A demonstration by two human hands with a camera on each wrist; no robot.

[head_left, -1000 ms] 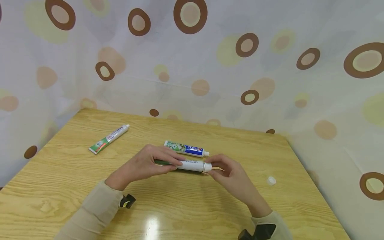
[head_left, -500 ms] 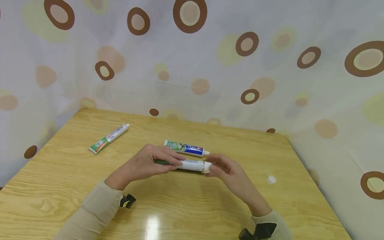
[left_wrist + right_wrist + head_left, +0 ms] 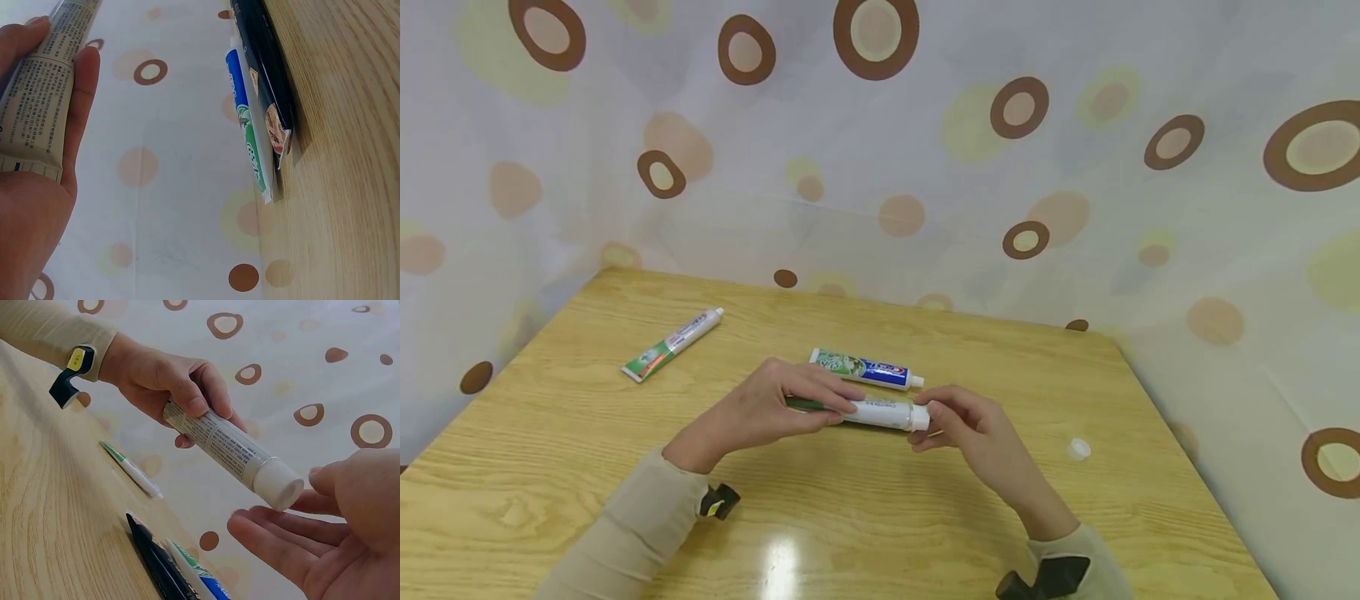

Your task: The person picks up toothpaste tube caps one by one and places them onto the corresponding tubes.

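From my remote post I see a white tube [image 3: 876,412] gripped in the left hand [image 3: 775,404], raised above the table [image 3: 850,517], its wide white cap [image 3: 920,417] pointing toward the right hand [image 3: 977,433]. The right hand is loosely spread by that cap, thumb apart from fingers; I cannot tell whether a finger touches it. Below the left hand lies a dark tube [image 3: 265,69], with a blue-and-green tube [image 3: 883,374] just beyond. A green-and-white tube [image 3: 673,346] rests farther off, left of the left hand; a small loose cap [image 3: 1078,449] sits right of the right hand.
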